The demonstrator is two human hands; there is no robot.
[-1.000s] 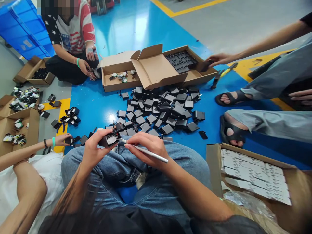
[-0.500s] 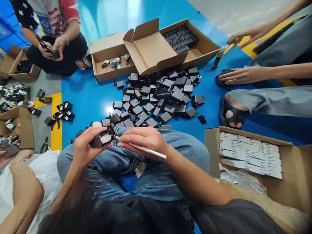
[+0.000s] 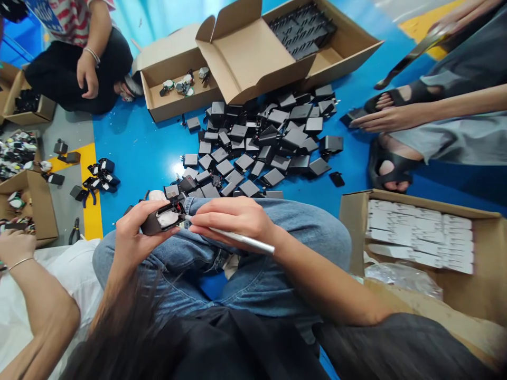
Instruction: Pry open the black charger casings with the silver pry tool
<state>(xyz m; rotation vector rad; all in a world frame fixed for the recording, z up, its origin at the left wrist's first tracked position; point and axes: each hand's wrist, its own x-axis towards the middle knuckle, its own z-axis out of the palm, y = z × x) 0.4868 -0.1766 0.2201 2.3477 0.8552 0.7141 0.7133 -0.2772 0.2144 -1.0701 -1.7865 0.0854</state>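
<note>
My left hand [image 3: 132, 235] is closed around an open black adapter casing [image 3: 151, 226] above my lap. A white block [image 3: 168, 218] shows inside it, along with small parts too fine to make out. Between the fingers of my right hand [image 3: 240, 217] is a slim silver pen-like tool [image 3: 251, 242], its tip at the right end of the casing. My fingers partly hide that tip. Just beyond my hands a heap of dark grey adapter casings [image 3: 247, 161] lies on the blue floor.
Cardboard boxes stand behind the heap, one holding white-and-green parts [image 3: 184, 84], another black pieces [image 3: 303, 31]. At right, a box holds white flat pieces [image 3: 420, 232]. Pliers [image 3: 74, 231] lie at left. Co-workers sit around; one at right holds a hammer-like tool [image 3: 412, 60].
My hands keep their grip, with the tool still at the casing's end. The view has shifted slightly. A co-worker at right has raised the hammer-like tool; the one at far left has lowered a hand.
</note>
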